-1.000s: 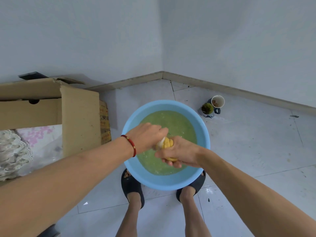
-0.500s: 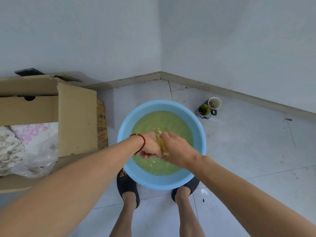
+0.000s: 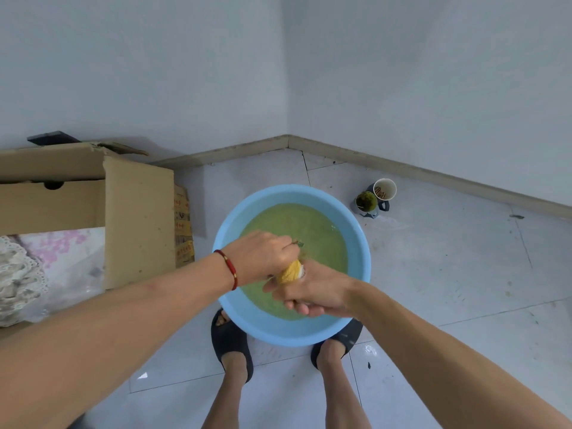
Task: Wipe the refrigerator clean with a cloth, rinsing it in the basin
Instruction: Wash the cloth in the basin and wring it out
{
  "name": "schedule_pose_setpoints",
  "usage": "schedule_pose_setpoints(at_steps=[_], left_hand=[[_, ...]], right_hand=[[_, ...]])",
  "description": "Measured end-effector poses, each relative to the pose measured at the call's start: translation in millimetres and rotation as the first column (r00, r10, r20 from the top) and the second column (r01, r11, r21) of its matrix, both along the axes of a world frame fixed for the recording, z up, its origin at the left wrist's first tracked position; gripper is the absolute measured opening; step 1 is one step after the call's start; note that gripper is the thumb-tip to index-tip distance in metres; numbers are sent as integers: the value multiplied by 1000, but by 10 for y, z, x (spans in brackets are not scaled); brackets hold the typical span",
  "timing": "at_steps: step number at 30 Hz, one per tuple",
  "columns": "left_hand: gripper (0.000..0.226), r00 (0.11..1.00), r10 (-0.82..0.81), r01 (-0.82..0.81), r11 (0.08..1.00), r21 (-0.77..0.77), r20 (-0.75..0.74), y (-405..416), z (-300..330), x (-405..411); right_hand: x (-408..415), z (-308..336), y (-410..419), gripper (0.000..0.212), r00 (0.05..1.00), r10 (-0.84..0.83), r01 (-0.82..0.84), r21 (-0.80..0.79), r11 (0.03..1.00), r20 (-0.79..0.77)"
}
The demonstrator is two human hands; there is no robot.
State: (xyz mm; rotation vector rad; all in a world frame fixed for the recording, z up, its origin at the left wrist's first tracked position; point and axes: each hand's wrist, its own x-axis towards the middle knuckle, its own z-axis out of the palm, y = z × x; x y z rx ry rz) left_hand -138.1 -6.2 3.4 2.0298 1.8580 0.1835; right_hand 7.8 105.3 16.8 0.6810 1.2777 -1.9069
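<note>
Over the blue basin [image 3: 230,311], which sits on the floor holding cloudy green water, both hands grip a bunched yellow cloth [image 3: 292,271]. The left hand [image 3: 263,253] curls round its far end, the right hand [image 3: 312,291] round its near end. At far right stand a white cup [image 3: 384,189] and a dark mug [image 3: 366,202] with something green inside. The open cardboard box [image 3: 139,218] on the left holds bagged fabric.
</note>
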Motion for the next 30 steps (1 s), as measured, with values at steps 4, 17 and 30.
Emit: schedule_pose_setpoints(at_steps=[4, 17, 30], left_hand=[[15, 956, 280, -285, 819, -499, -86, 99, 64, 205], [35, 782, 601, -213, 506, -836, 164, 248, 61, 164], [16, 992, -123, 118, 948, 297, -1, 55, 234, 76]], right_hand=[[-132, -25, -58, 13, 943, 331, -253, 688, 680, 19], [-68, 111, -49, 17, 833, 552, -294, 881, 370, 46], [186, 238, -91, 17, 979, -193, 191, -663, 724, 71]])
